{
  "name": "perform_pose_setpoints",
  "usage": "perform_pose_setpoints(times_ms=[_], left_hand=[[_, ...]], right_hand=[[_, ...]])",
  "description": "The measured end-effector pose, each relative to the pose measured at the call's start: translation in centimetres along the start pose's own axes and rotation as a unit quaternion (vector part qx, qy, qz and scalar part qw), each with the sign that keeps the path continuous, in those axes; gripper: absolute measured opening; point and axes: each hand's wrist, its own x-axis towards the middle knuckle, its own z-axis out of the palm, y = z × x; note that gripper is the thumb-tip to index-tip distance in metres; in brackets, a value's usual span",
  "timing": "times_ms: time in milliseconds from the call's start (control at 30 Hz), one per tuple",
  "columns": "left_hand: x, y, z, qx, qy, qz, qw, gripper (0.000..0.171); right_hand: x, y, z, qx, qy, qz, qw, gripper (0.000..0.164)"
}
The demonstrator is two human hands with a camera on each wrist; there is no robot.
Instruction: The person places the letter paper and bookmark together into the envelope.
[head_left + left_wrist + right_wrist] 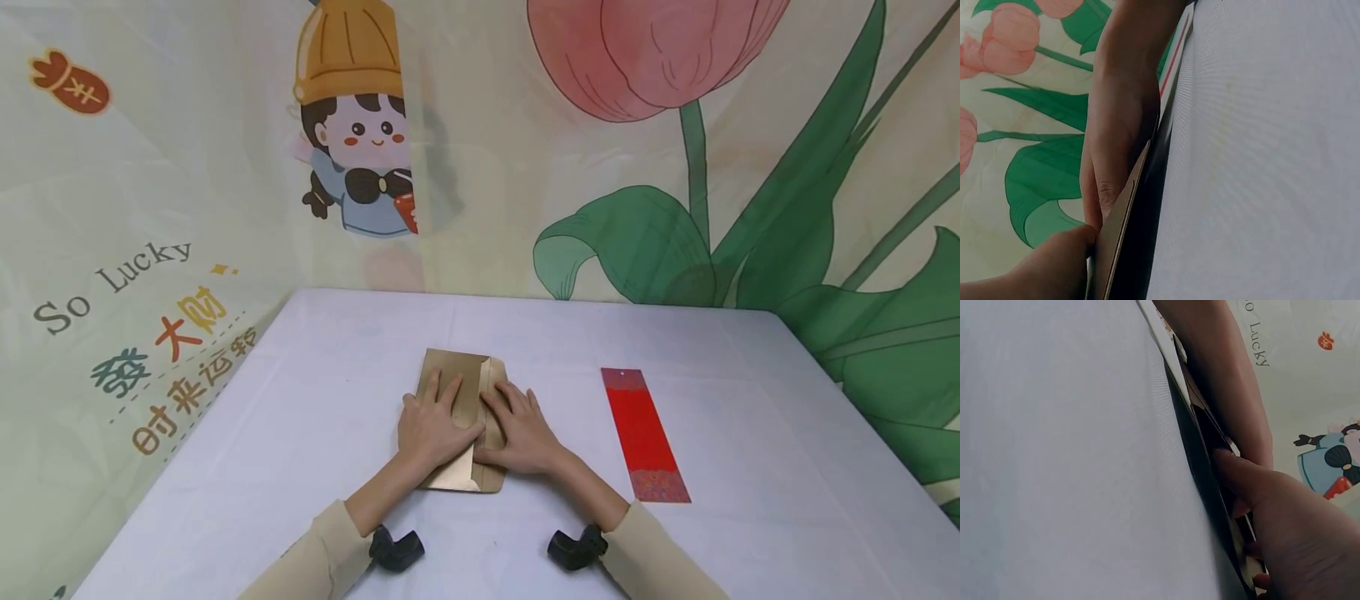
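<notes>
A gold-brown folded card [465, 367] lies flat near the middle of the white-covered counter [322, 433], its long sides running from near to far. The person's left hand [435, 429] rests on its left part, fingers spread and fairly straight, probably to steady the sheet. The right hand [522, 432] lies at the creased strip [493, 377] along the right edge, fingers spread and slightly bent, seemingly to work or flatten that fold. In the right wrist view its thumb sits at a dark gap between layers; whether it pinches one cannot be told. The thumbs come close together, which would concentrate control near the crease. A red strip [643, 429] with patterned ends lies to the right, apart from both hands, perhaps set there to leave working room around the card.
</notes>
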Motion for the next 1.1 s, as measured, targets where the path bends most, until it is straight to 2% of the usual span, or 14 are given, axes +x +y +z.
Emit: perform_pose_setpoints(times_ms=[133,333,400,500,667,767,867,933,1100], left_hand=[[-0.1,0.0,-0.1,-0.006,0.003,0.007,0.9999,0.084],[-0.2,-0.2,-0.2,-0.029,0.013,0.001,0.9995,0.080],[-0.2,-0.2,-0.2,-0.034,0.017,-0.003,0.9993,0.079],[-0.2,-0.2,-0.2,-0.042,0.023,-0.006,0.9988,0.077],[-0.4,-0.1,0.0,-0.048,0.028,0.007,0.9984,0.076],[-0.5,0.0,0.1,-0.049,0.028,0.009,0.9984,0.075],[-0.5,-0.1,0.2,-0.046,0.025,0.008,0.9986,0.075],[-0.5,-0.1,0.2,-0.046,0.025,0.006,0.9986,0.076],[-0.4,-0.4,0.3,-0.045,0.023,0.004,0.9987,0.077]], right_hand=[[0.0,0.0,0.2,-0.009,0.009,-0.004,1.000,0.087],[0.0,-0.3,-0.4,0.007,-0.013,0.015,1.000,0.087],[-0.3,-0.3,-1.2,0.017,-0.016,0.036,0.999,0.086],[-1.2,0.1,-3.3,0.026,0.015,0.094,0.995,0.082],[-4.9,3.2,-7.0,0.016,0.095,0.217,0.971,0.070],[-7.8,6.0,-8.0,0.000,0.118,0.261,0.958,0.067],[-10.1,8.1,-7.8,-0.025,0.120,0.286,0.950,0.071],[-10.9,9.0,-7.2,-0.047,0.115,0.285,0.950,0.074],[-11.1,9.8,-6.2,-0.083,0.112,0.264,0.954,0.074]])
